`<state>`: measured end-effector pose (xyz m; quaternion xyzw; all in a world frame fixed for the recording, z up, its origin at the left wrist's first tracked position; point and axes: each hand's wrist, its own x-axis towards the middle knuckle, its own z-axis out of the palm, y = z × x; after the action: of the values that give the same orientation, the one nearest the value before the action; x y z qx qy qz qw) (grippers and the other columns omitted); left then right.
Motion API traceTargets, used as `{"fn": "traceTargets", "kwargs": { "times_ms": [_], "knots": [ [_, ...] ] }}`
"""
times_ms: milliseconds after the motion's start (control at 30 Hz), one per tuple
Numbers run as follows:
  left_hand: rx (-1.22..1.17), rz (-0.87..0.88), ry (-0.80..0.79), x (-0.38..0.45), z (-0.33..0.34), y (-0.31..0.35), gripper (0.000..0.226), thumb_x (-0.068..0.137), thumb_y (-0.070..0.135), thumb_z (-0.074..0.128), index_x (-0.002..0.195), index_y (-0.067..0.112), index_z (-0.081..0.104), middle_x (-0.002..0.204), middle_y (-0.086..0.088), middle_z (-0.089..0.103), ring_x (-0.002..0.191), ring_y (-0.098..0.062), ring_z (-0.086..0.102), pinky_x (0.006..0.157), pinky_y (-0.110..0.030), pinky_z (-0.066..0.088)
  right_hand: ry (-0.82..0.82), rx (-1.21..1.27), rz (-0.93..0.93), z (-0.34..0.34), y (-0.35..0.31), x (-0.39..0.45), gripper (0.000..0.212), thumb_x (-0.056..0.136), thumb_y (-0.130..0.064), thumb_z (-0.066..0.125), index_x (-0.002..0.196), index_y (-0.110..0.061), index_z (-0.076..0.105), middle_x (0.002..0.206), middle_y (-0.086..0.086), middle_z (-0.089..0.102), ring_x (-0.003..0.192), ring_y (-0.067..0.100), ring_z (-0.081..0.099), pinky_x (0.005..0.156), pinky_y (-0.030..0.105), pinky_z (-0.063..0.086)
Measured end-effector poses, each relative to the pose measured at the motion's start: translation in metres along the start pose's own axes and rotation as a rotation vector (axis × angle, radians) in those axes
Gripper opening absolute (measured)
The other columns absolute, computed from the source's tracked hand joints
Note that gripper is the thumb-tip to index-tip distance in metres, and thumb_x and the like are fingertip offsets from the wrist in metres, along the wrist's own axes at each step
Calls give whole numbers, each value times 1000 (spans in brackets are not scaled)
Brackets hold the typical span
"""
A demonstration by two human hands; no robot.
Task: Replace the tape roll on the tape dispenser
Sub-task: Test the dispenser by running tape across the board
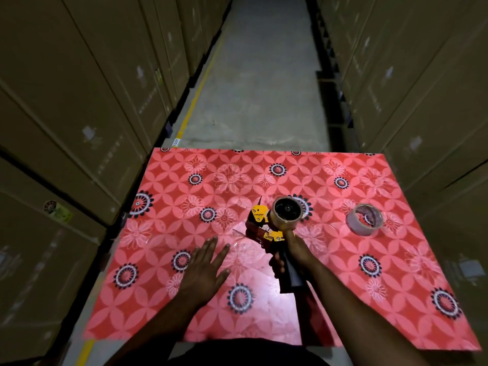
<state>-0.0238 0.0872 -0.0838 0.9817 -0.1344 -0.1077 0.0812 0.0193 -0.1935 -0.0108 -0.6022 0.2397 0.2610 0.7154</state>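
My left hand (204, 270) is lying flat and empty on the desk (169, 299); my right hand (290, 256) is gripping the dispenser (266, 228), roll (286, 213) seemingly mounted. The spare roll (365, 219) is sitting rightward. The loose tape risks sticking.

Dim concrete aisle (258, 75) between stacked cardboard boxes (79, 88)

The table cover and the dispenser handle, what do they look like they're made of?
Table cover: probably glossy vinyl or plastic sheet, since the printed red floral surface reflects light brightly. Dispenser handle, gripped by the right hand: likely dark matte moulded plastic, though the dim light leaves that open.
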Motion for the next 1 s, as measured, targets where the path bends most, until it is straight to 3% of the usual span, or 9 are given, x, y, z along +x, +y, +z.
{"fn": "traceTargets", "kwargs": {
  "times_ms": [133, 333, 400, 500, 567, 667, 867, 1000],
  "knots": [
    [-74, 39, 1, 1, 1, -6, 69, 100, 68, 17, 161, 42, -1, 170, -1, -11, 157, -21, -12, 125, -38, -9, 52, -71, -97, 8, 6, 4, 85, 101, -58, 43, 92, 24, 62, 62, 29, 57, 42, 29, 50, 47, 39, 48],
    [-112, 124, 8, 0, -1, -20, 70, 101, 67, 27, 162, 43, 2, 169, 3, -14, 157, -18, -15, 124, -36, -11, 132, -74, -81, 19, -3, 2, 68, 102, -50, 48, 96, 15, 64, 77, 34, 63, 50, 31, 56, 48, 36, 50],
    [-124, 149, 3, 1, -3, -23, 70, 101, 67, 29, 162, 43, 4, 169, 5, -14, 157, -16, -14, 121, -33, -13, 170, -136, -113, 19, -5, 0, 53, 103, -43, 50, 97, 7, 65, 82, 31, 65, 57, 32, 60, 57, 40, 52],
    [-146, 155, 8, 2, -3, -26, 70, 100, 67, 31, 162, 43, 8, 169, 5, -10, 157, -15, -11, 119, -30, -14, 323, -537, -158, 14, -7, -3, 42, 102, -46, 50, 107, -9, 69, 106, 18, 73, 96, 34, 69, 88, 42, 53],
    [-147, 149, 8, 1, -3, -26, 70, 100, 68, 29, 162, 44, 7, 169, 7, -13, 156, -14, -14, 119, -30, -16, 385, -780, -158, 13, -7, -5, 40, 101, -53, 47, 101, -17, 66, 111, 12, 73, 97, 27, 65, 80, 32, 45],
    [-160, 115, 12, 1, -4, -20, 70, 99, 65, 34, 162, 44, 9, 168, 8, -15, 156, -13, -15, 118, -29, -18, 390, -900, -161, 10, -5, 0, 35, 103, -52, 44, 95, -21, 58, 113, 16, 72, 98, 29, 64, 74, 28, 35],
    [-234, 48, 33, -3, -11, -3, 63, 101, 51, 49, 160, 36, 30, 170, 8, 10, 159, -16, 4, 124, -34, -4, 377, -1014, -194, 2, -5, 3, 34, 103, -47, 47, 101, -16, 59, 114, 18, 72, 108, 35, 65, 72, 30, 33],
    [-285, 73, 102, -9, -16, -3, 43, 100, 30, 59, 142, 28, 60, 159, 6, 45, 151, -19, 35, 123, -35, 22, 537, -1074, -288, 16, 2, -15, 36, 96, -37, 56, 121, -10, 56, 113, 18, 68, 104, 36, 61, 81, 40, 49]
  ]
}}
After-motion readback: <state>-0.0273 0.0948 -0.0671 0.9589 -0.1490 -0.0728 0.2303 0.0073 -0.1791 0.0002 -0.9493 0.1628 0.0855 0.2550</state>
